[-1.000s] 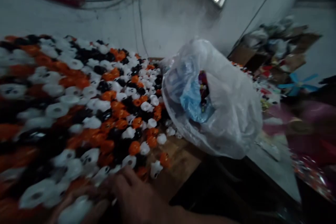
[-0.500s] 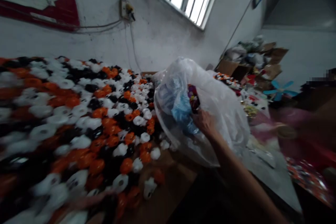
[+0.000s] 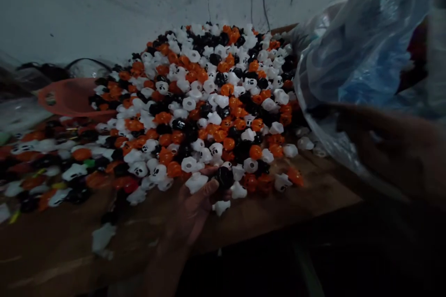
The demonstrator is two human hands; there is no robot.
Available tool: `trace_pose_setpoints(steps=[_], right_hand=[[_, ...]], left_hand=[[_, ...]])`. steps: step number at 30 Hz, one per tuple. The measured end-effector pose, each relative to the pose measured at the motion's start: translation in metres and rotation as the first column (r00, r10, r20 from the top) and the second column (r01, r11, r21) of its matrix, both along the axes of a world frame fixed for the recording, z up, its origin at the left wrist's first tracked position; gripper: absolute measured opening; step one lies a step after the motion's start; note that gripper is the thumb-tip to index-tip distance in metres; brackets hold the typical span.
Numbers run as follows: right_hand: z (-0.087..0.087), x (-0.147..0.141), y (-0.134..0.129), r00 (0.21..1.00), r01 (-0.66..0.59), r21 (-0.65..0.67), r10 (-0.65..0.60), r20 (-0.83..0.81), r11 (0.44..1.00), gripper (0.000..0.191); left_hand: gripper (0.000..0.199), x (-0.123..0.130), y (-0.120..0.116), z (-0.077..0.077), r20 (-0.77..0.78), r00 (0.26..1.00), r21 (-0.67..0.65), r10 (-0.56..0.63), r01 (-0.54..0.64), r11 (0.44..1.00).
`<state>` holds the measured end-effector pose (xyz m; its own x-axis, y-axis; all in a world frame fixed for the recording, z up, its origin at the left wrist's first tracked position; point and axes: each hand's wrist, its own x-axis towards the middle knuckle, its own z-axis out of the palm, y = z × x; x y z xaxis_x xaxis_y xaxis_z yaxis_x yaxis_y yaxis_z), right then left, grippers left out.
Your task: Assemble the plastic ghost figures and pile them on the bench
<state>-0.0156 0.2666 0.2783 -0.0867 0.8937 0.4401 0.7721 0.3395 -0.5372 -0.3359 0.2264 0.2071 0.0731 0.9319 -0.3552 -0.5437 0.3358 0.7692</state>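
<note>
At the toy heap [image 3: 195, 113], the left hand [image 3: 195, 202] pinches a black toy [image 3: 225, 176], best held lightly; right hand [image 3: 393, 144] blurred, grip unclear.

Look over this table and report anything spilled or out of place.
One white piece lies apart from the pile, stranded on bare tabletop left of the left hand. Pieces also crowd over the right side of the orange container, possibly spillage.
</note>
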Motion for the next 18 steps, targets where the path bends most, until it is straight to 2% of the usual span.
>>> trace_pose_setpoints(steps=[1, 3, 6, 9, 12, 18], right_hand=[[0.001, -0.022, -0.007, 0.992, -0.122, -0.043, 0.121, -0.029, 0.992, 0.032], [-0.004, -0.061, -0.015, 0.954, -0.283, -0.107, 0.267, -0.137, 0.953, 0.032], [-0.027, -0.096, -0.018, 0.883, -0.429, -0.146, 0.380, -0.274, 0.891, 0.026], [-0.046, -0.109, -0.018, 0.852, -0.465, -0.167, 0.388, -0.352, 0.869, 0.021], [-0.053, -0.111, -0.018, 0.846, -0.475, -0.169, 0.396, -0.358, 0.863, 0.019], [-0.054, -0.111, -0.022, 0.887, -0.456, -0.151, 0.433, -0.162, 0.877, 0.022]], left_hand=[[0.030, 0.000, -0.001, 0.000, 0.007, 1.000, -0.002, 0.003, -0.003, 1.000], [0.028, 0.001, -0.004, 0.000, 0.005, 1.000, 0.002, 0.004, -0.004, 1.000], [0.023, 0.003, -0.009, 0.003, -0.009, 1.000, 0.030, -0.005, 0.005, 1.000], [0.020, 0.004, -0.013, 0.007, -0.002, 0.999, 0.028, -0.043, 0.043, 0.999], [0.023, 0.004, -0.014, 0.007, 0.004, 0.999, 0.008, -0.049, 0.049, 0.999], [0.033, 0.004, -0.015, 0.000, -0.119, 0.993, -0.026, -0.027, 0.024, 0.999]])
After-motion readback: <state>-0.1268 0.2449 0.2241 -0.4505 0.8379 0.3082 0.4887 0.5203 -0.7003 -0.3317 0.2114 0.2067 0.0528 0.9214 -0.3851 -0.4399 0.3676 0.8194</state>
